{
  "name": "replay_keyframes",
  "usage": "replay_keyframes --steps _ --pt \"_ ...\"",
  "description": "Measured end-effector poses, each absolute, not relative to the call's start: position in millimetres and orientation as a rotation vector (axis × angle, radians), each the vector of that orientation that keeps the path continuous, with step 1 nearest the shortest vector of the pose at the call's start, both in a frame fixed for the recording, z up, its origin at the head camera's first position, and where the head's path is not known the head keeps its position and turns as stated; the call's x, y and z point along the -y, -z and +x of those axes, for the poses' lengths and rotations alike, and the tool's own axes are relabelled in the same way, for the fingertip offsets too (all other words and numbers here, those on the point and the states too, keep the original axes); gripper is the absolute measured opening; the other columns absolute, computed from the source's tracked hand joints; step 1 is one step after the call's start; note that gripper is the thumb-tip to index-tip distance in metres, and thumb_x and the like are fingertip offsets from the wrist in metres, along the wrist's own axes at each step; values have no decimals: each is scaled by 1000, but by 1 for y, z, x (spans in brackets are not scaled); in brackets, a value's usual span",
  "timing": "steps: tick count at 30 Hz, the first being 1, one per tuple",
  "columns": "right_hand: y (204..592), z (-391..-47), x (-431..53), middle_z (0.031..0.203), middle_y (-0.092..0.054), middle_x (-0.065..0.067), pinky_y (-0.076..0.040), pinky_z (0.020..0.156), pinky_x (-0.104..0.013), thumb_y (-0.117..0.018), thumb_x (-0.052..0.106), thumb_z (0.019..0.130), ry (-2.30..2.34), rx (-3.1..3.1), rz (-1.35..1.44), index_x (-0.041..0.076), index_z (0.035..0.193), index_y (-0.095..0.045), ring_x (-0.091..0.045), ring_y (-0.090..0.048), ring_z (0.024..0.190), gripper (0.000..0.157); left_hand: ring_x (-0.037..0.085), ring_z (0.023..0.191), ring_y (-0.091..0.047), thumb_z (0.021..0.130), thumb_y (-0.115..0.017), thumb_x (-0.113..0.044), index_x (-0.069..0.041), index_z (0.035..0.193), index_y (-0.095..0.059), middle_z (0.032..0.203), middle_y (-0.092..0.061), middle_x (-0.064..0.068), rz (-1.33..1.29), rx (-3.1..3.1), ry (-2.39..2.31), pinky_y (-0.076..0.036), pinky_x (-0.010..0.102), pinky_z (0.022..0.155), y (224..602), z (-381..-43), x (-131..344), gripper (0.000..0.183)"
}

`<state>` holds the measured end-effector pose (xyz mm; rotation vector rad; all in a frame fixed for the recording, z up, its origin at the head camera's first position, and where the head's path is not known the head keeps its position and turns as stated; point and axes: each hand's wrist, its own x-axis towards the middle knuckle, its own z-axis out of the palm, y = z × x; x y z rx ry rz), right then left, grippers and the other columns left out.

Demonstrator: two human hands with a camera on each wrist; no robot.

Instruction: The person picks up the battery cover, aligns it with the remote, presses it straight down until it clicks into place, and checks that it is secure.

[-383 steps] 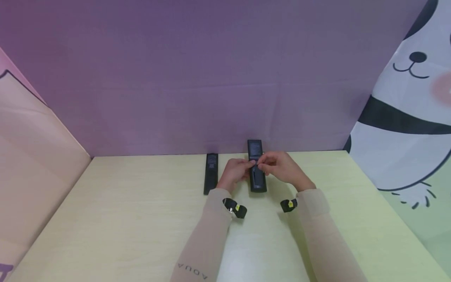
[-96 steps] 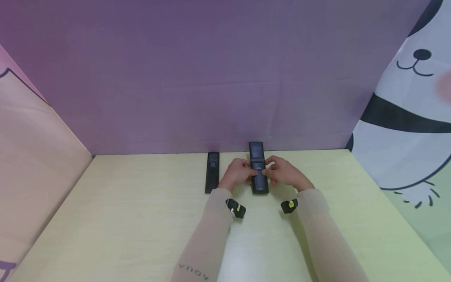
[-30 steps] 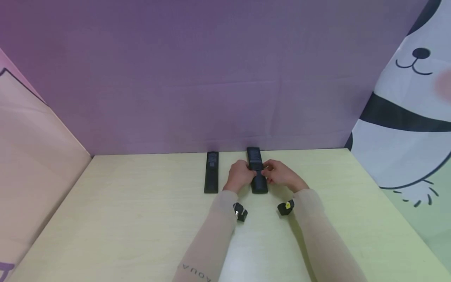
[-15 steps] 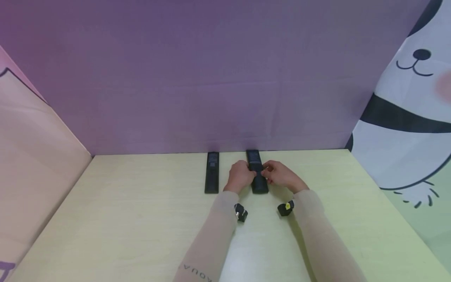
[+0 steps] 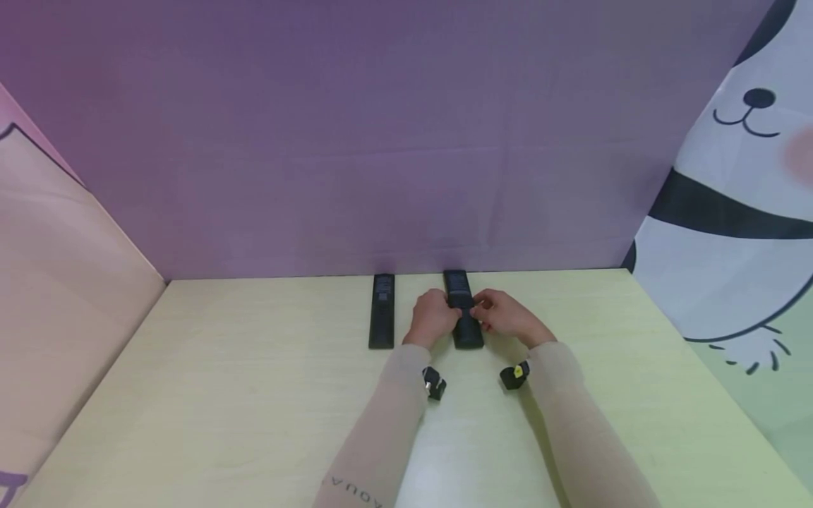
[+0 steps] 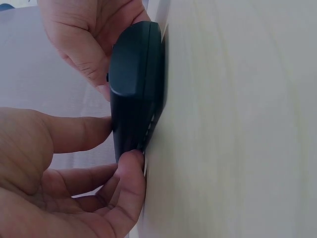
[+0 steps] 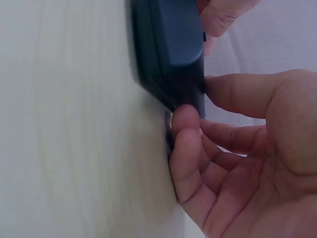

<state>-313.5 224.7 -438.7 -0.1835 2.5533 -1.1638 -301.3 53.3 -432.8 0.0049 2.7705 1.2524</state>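
Note:
A black remote control (image 5: 468, 333) lies back side up near the far edge of the table, between both hands. My left hand (image 5: 433, 316) grips its left side, thumb on the back. In the left wrist view, the bent fingers (image 6: 130, 186) of that hand reach the remote's lower edge. From the other side my right hand (image 5: 508, 315) holds it, thumb pressed to the back. The right wrist view shows curled fingertips (image 7: 185, 119) low at the remote's edge, close to the tabletop. A second black remote control (image 5: 382, 317) lies left of my left hand.
The pale wooden table (image 5: 254, 395) meets a purple backdrop (image 5: 317, 176) just behind the remotes. A panda-printed panel (image 5: 730, 275) stands at the right, a pale panel (image 5: 57, 282) at the left. Small black wrist cameras sit below both hands.
The remote's open battery compartment, seen in the earliest frame with my right hand pinching over it, is now covered. Within the last second its far end sinks toward the table; both hands keep their hold.

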Motion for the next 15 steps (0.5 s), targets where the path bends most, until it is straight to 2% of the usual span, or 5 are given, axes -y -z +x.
replay_keyframes --steps 15 --pt "437 -311 -222 105 -63 -17 -52 68 -27 -55 14 103 1168 -2563 -182 -9 136 -51 -16 -61 77 40 26 89 -66 92 -71 -17 0 104 -71 104 -73 14 16 -2787 -1252 -55 39 84 437 -302 -55 20"
